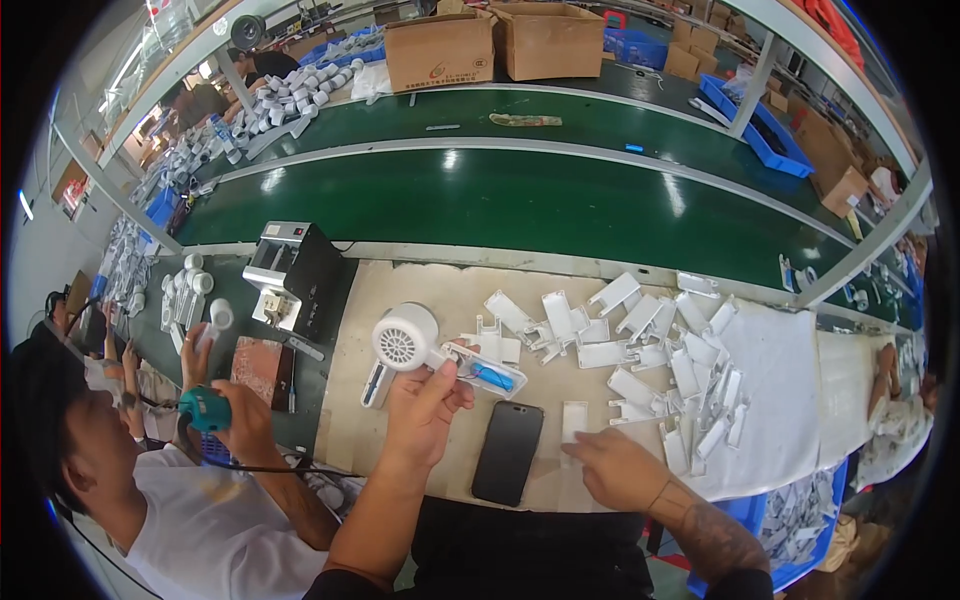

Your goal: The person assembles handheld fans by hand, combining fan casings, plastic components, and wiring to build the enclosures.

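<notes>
A white handheld fan point(405, 340) with a round slotted grille is gripped by its handle in my left hand point(425, 405). The handle's hollow faces up and shows a blue part point(492, 376) inside, probably a battery. My right hand point(618, 468) rests low over the table, index finger stretched to the lower end of a single white plastic cover point(574, 418). Between my hands lies a black smartphone point(508, 453), screen up. A white handle-like strip point(376, 385) sits under the fan head at the left.
Many white plastic covers point(685, 360) lie heaped on the right of the papered table. A black and silver bench machine point(295, 275) stands at the left. Beside me a co-worker's hand holds a teal power tool point(205, 408). Beyond runs a green conveyor belt point(480, 195).
</notes>
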The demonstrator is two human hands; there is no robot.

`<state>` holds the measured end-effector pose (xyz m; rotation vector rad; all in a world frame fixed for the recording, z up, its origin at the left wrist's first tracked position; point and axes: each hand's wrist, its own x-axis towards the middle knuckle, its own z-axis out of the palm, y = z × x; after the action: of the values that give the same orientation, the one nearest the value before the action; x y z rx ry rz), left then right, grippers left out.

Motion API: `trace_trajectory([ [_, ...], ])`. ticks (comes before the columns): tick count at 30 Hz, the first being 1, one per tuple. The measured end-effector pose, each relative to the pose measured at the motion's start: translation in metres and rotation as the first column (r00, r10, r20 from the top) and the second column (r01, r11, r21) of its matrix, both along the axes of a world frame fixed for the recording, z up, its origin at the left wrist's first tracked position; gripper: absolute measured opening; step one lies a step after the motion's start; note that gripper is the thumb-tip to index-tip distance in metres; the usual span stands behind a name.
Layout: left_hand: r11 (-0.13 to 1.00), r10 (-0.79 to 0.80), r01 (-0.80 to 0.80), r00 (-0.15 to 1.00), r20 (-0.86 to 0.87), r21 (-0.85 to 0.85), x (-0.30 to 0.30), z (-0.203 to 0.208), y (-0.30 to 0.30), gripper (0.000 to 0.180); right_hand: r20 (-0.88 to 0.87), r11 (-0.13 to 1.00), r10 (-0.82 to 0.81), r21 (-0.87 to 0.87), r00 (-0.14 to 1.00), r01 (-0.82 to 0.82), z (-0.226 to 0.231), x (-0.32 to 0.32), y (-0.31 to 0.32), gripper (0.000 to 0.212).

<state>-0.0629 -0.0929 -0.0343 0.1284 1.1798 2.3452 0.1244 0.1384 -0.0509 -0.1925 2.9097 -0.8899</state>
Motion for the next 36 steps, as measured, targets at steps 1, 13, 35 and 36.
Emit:
trace_trajectory([
  [1, 1.0, -0.01, 0.011, 1.0, -0.023, 0.017, 0.0, 0.003, 0.002, 0.034, -0.099, 0.998, 0.043, 0.051, 0.994, -0.038, -0.008, 0.002, -0.001, 0.042],
  [13, 0.995, -0.096, 0.098, 0.991, -0.094, 0.021, 0.009, 0.02, 0.016, 0.041, -0.299, 0.89, 0.294, 0.431, 0.908, -0.146, -0.046, -0.015, 0.041, 0.043],
  [35, 0.995, -0.093, 0.096, 0.98, -0.178, 0.012, 0.025, 0.016, 0.039, 0.052, -0.271, 0.868, -0.16, -0.496, 0.949, 0.005, 0.05, -0.03, -0.012, 0.02],
  [36, 0.997, -0.072, 0.076, 0.979, -0.191, 0.013, 0.032, 0.019, 0.046, 0.055, -0.271, 0.867, -0.177, -0.498, 0.946, 0.019, 0.052, -0.037, -0.016, 0.02],
])
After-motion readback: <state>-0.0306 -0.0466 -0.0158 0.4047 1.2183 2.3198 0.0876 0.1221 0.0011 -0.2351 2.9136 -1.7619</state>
